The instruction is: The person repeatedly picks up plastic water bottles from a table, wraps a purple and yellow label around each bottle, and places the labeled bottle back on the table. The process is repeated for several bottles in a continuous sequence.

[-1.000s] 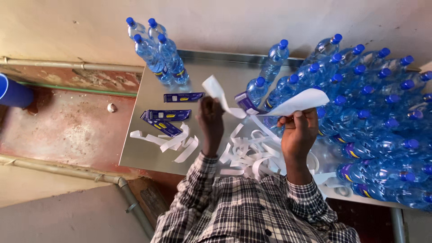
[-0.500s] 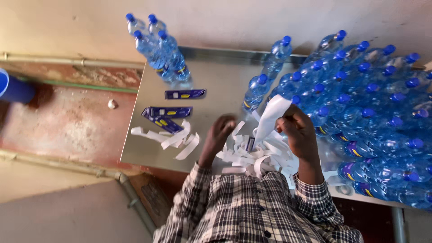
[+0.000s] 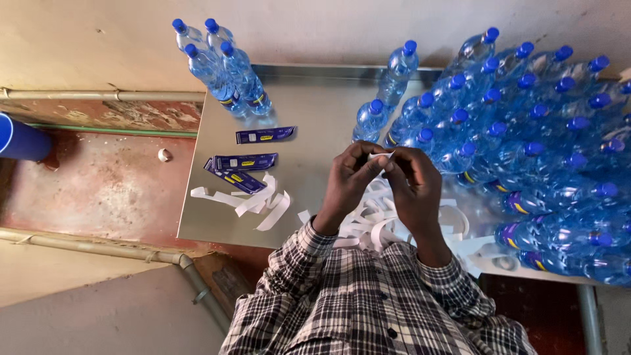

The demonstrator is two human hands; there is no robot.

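My left hand (image 3: 351,179) and my right hand (image 3: 413,184) meet above the metal table (image 3: 315,125), fingertips pinched together on a thin white paper strip (image 3: 381,156). Beneath them lies a heap of curled white backing strips (image 3: 378,220). Blue labels (image 3: 265,135) and a small stack of them (image 3: 242,164) lie to the left on the table. A mass of clear water bottles with blue caps (image 3: 526,131) fills the right side, the nearest one (image 3: 370,121) just beyond my hands.
Several more bottles (image 3: 220,66) stand at the table's far left corner. More white strips (image 3: 253,200) lie near the front left edge. A blue barrel (image 3: 20,139) and pipes (image 3: 98,243) are on the reddish floor to the left.
A second ago my hands were apart, peeling a wide white strip. They have since come together and now pinch a small piece between the fingertips.
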